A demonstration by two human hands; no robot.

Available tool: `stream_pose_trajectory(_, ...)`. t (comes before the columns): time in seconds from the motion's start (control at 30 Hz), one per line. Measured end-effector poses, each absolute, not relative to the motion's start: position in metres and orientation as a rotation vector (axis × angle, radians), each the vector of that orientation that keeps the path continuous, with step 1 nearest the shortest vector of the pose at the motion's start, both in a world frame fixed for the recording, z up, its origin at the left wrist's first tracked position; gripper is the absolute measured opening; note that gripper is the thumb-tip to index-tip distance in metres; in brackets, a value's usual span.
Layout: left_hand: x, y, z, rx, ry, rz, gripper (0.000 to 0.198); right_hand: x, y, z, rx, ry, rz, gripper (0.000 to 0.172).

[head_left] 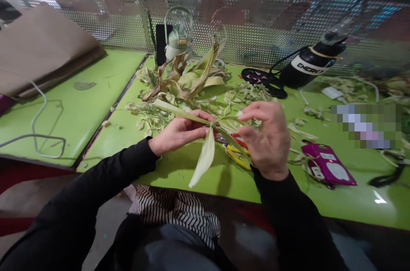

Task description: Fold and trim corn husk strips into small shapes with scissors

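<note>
My left hand [182,133] is closed on a small bundle of pale corn husk strips [204,158], pinching it beside a knot. One wide strip hangs from the knot, and a stiffer length points out to the left past the fingers. To the right, my right hand [267,141] pinches a thin strand that runs from the knot, drawn out to the side. Under the bundle, partly hidden by the husk and my right hand, lie tools with yellow handles [237,158] and red handles [239,141].
Dried corn husks [192,77] are heaped behind my hands, with shredded scraps [253,91] around. At the back stand a pale green bottle [179,42] and a tilted black bottle [309,64]. A purple device [328,164] lies right; a brown paper bag [48,49] lies left.
</note>
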State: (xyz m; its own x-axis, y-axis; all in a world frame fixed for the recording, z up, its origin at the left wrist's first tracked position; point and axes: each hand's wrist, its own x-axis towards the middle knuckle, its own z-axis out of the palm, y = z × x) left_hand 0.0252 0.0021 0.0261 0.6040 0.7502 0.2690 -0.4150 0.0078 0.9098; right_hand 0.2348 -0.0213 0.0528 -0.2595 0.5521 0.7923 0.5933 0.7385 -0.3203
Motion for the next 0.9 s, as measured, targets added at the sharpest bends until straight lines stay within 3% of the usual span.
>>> stream_pose_trajectory(0.1, 0.027, 0.006, 0.022, 1.305, 0.368, 1.026, 0.031, 0.228, -0.026, 0.053, -0.871, -2.076, -0.321, 0.018)
stream_pose_trajectory(0.2, 0.029, 0.007, 0.018, 1.342, 0.377, 1.079, 0.032, 0.219, -0.031, 0.052, -0.897, -2.154, -0.169, 0.008)
stream_pose_trajectory(0.43, 0.031, -0.001, 0.012, 1.444, 0.518, 1.160, 0.032, 0.213, -0.037, 0.051, -0.828, -2.263, -0.150, 0.020)
stream_pose_trajectory(0.77, 0.025, -0.001, 0.022, 1.445, 0.527, 1.034, 0.031, 0.212, -0.038, 0.047, -0.801, -2.254, -0.205, 0.017)
stream_pose_trajectory(0.9, 0.024, 0.008, 0.022, 1.373, 0.465, 1.027, 0.035, 0.219, -0.024, 0.041, -1.003, -2.112, -0.398, 0.002)
